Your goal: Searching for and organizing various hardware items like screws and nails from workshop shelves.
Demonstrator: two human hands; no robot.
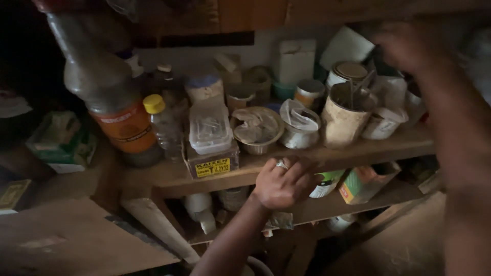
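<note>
Low in the middle of the frame, the left hand [283,184] rested against the front edge of the wooden shelf [169,179], its fingers [299,171] curled over the lip of the board. A ring showed on one finger. Whether anything small was tucked inside that curl could not be told; nothing showed in the grip besides the shelf edge itself.

The right hand [409,46] was raised in the upper right of the frame, blurred, up among the containers at the back of the shelf. Its fingers could not be made out clearly enough to say whether they were spread or closed, or whether they held anything.

Just below and left of that hand stood a worn tin can [343,118] with thin metal tools sticking out of it. Left of the can sat a white tub [299,124], then a shallow bowl [258,130] with crumpled paper in it. A clear plastic box [209,127] lay on a small cardboard box [212,162] with a yellow label, just left of the left hand. Further left were a small bottle with a yellow cap [157,120] and, close to the camera in the upper left, a big plastic bottle with an orange label [110,97].
</note>
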